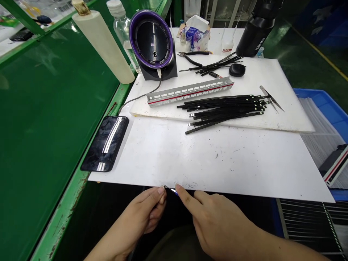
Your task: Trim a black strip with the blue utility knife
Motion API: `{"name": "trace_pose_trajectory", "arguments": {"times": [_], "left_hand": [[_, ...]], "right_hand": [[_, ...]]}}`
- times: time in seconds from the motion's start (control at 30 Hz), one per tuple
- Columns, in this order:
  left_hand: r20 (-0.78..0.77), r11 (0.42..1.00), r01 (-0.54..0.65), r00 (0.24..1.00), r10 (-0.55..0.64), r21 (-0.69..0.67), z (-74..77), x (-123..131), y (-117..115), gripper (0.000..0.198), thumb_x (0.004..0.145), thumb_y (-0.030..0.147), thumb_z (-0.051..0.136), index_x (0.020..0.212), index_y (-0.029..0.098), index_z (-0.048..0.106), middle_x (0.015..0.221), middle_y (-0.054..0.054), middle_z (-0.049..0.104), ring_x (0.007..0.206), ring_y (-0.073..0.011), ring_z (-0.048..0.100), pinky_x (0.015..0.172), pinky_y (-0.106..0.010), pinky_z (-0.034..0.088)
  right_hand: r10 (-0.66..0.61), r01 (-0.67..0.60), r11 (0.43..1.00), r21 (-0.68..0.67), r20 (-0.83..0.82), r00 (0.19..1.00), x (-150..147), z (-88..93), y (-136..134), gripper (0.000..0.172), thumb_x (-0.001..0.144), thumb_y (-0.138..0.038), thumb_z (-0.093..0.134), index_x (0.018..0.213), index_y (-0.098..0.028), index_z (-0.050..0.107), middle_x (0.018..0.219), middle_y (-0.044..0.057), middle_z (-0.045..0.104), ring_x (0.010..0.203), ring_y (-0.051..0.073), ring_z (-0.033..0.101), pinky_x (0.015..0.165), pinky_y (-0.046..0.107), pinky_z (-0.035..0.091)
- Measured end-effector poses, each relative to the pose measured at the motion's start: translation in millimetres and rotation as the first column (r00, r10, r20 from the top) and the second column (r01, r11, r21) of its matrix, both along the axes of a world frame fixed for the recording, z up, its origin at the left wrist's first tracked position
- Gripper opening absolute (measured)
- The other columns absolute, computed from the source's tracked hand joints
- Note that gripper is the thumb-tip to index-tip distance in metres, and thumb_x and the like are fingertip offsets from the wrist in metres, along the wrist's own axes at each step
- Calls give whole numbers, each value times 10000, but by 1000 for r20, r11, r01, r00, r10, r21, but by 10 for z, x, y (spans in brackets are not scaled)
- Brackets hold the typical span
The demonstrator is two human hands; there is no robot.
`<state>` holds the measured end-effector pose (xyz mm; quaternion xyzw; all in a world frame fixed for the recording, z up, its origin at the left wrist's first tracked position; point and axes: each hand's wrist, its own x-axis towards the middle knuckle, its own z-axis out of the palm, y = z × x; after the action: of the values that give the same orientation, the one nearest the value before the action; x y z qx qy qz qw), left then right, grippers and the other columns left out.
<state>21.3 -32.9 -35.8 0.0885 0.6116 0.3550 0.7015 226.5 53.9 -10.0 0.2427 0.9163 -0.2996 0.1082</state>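
Observation:
At the table's front edge, my left hand (148,210) is closed in a pinch on a thin black strip (165,186); only a dark end shows at the fingertips. My right hand (214,214) is closed around a slim blue-handled blade tool (174,191), its index finger stretched along the top. The metal tip points left, close to my left thumb; whether it touches the strip, I cannot tell. Beyond both hands, a bundle of black strips (225,110) lies on the white foam board (285,108), with tweezers (272,98) at its right end.
A grey slotted rail (190,90) lies behind the strips. A purple-rimmed scanner (152,40), cutting pliers (194,58), more strips (214,65) and a black bottle (255,32) stand or lie farther back. A phone (105,143) is left; a blue crate (323,96) is right.

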Motion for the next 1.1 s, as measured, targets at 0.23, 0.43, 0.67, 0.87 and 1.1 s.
{"name": "trace_pose_trajectory", "arguments": {"times": [0.23,0.43,0.67,0.87,1.1], "left_hand": [[-12,1000,7,1000,-7,18,-24,-1,-1,486,845,641,651,745,189,502,551,76,333,461,-59,207,436,-222,124],[-19,999,25,1000,-24,25,16,-4,30,505,818,659,665,738,192,491,545,80,330,458,-56,196,432,-214,117],[-56,997,72,996,-71,22,75,-16,80,518,786,658,689,712,189,481,540,78,337,465,-58,213,429,-207,140],[-45,998,68,997,-67,18,63,-28,71,516,783,666,690,729,190,498,542,79,339,456,-59,218,429,-209,139],[-49,997,74,996,-73,8,66,-41,72,529,775,672,698,712,186,499,545,75,352,462,-60,221,429,-208,142]], "right_hand": [[73,-78,985,153,41,997,-10,-37,-74,855,808,-74,502,1616,-137,231,854,75,659,481,153,509,412,297,178],[67,-79,983,164,75,995,-28,-35,-103,902,778,-80,522,1621,-114,202,879,89,657,494,167,538,420,313,160],[-18,18,1000,-11,28,999,-33,74,-46,772,858,-72,450,1607,-134,272,943,97,685,686,208,629,512,318,290],[5,-7,998,64,31,999,-19,31,-80,799,841,-95,487,1607,-143,265,872,67,664,568,185,585,444,304,227],[55,-69,966,250,65,996,-24,-47,-191,927,750,-102,553,1612,-105,211,833,62,621,444,159,519,385,306,118]]}}
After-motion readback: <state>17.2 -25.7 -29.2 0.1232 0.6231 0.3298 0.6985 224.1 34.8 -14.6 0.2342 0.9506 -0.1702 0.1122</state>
